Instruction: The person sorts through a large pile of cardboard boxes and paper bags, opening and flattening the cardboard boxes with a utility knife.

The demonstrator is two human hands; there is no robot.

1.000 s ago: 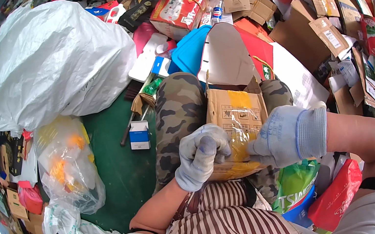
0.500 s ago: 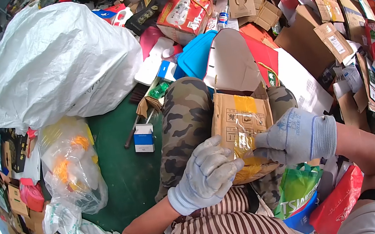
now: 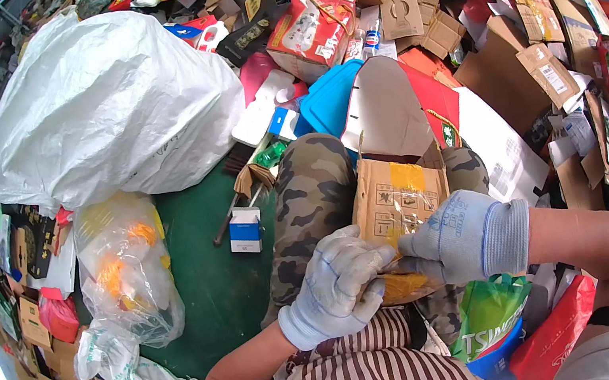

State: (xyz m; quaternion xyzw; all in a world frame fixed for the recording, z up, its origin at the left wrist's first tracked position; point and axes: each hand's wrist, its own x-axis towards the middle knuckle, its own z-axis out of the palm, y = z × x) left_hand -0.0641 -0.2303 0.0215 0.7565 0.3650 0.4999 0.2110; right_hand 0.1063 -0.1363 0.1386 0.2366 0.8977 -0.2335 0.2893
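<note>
A brown cardboard box [image 3: 395, 203] with yellow packing tape [image 3: 407, 177] along its top rests between my camouflage-clad knees. White gloves cover both hands. My left hand [image 3: 337, 285] is closed at the box's near left side, its fingertips bent against the taped part. From the right, my right hand [image 3: 461, 238] pinches at the same tape, its fingertips almost meeting those of the left. The gloves hide exactly what lies between the fingers. Beyond the box stands an open flap of white-lined board [image 3: 385, 108].
A large white sack [image 3: 105, 102] bulges at upper left, above a clear plastic bag [image 3: 125, 272]. A blue-and-white small box [image 3: 245, 230] lies on the green surface [image 3: 212, 286]. Piled cardboard [image 3: 498, 69] surrounds the right side. A green bag [image 3: 491, 316] and red bag [image 3: 555, 337] sit by my right hip.
My right hand has moved left along the tape, closer to my left hand. The left fingers have curled in more. The whole view has shifted slightly.
</note>
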